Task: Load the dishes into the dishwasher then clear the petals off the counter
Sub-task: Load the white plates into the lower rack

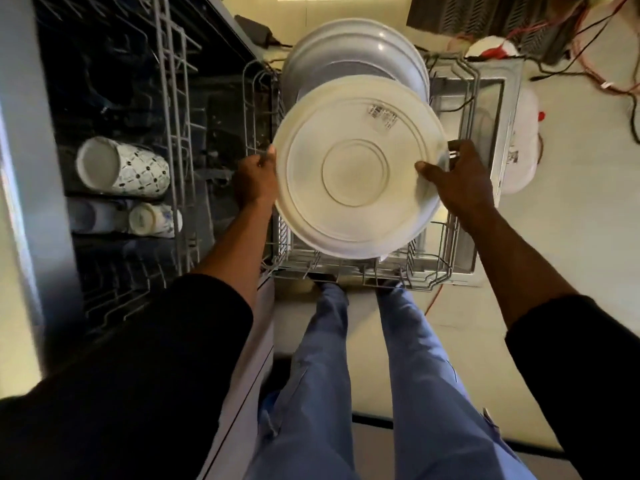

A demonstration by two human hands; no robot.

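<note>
A large cream plate (pixel 360 168) hangs underside up over the pulled-out lower rack (pixel 433 271) of the dishwasher. My left hand (pixel 254 181) grips its left rim and my right hand (pixel 457 181) grips its right rim, thumb on the plate's back. Behind it, a grey-white plate (pixel 346 53) stands upright in the rack. The upper rack (pixel 173 98) to the left holds a patterned mug (pixel 121 168) on its side and a smaller cup (pixel 152 220). No petals or counter are in view.
The open dishwasher door lies under the lower rack, in front of my legs. A white plastic container (pixel 523 143) stands on the floor to the right. Red and black cables (pixel 602 81) trail across the floor at the back right.
</note>
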